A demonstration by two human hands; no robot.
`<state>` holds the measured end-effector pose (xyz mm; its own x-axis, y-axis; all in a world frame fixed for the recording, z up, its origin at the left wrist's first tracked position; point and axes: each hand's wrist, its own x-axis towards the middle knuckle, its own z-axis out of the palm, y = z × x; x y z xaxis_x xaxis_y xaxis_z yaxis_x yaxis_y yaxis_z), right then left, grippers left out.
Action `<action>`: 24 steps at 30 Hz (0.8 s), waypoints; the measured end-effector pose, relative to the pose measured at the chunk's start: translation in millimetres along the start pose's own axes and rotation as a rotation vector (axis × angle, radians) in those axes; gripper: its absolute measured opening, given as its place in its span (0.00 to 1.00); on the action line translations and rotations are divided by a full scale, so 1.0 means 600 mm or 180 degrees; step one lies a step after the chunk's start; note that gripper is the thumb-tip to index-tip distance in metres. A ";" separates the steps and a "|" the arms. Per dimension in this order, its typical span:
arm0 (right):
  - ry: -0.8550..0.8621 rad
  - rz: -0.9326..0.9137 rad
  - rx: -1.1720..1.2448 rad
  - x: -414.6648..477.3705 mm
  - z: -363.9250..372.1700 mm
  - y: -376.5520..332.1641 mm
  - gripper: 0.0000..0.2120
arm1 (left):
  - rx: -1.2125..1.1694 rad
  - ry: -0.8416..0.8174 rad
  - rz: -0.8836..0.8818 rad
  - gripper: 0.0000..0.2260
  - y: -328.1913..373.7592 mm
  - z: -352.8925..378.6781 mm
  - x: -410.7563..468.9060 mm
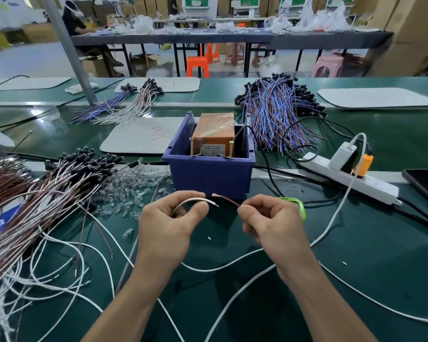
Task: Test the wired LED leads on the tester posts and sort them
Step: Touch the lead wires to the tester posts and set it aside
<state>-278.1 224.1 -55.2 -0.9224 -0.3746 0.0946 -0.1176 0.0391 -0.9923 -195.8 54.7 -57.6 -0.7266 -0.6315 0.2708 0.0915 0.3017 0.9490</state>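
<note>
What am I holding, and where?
Left hand pinches a thin white wire lead near its stripped end; right hand, a thin brown wire lead likewise.

Bare green mat (pixel 371 243) lies right; the blue bin (pixel 209 172) ahead and wire pile (pixel 35 201) left crowd in.

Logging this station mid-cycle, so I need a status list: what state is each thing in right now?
left hand: pinches the white lead, tip in the air.
right hand: pinches the brown lead, tip in the air.
tester posts: upright in the blue bin, no lead touching them.
power strip: plugs inserted.
phone: screen dark.
</note>
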 end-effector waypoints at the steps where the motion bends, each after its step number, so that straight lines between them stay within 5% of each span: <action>1: 0.0107 0.0000 0.0067 0.002 -0.003 -0.001 0.04 | -0.0033 0.0059 -0.0065 0.09 0.000 -0.001 0.002; 4: 0.0471 -0.0056 0.0206 0.006 -0.012 -0.006 0.10 | -0.0238 0.0181 -0.0222 0.12 0.000 -0.005 0.010; 12: 0.0692 -0.0235 0.0240 0.024 -0.005 -0.025 0.11 | -0.0244 0.0656 -0.0145 0.02 0.018 -0.010 0.054; 19: 0.0740 -0.0310 0.0171 0.048 -0.011 -0.050 0.10 | -0.0421 0.0972 -0.0121 0.08 0.024 -0.023 0.094; 24: 0.0986 -0.0656 -0.0732 0.057 -0.017 -0.048 0.08 | -0.0215 0.1166 -0.0122 0.10 0.013 -0.026 0.099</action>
<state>-309.9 219.9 -22.5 -0.9338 -0.1019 0.3431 -0.3573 0.2111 -0.9098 -227.5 8.7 -31.6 -0.4397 -0.8587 0.2632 0.1226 0.2329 0.9647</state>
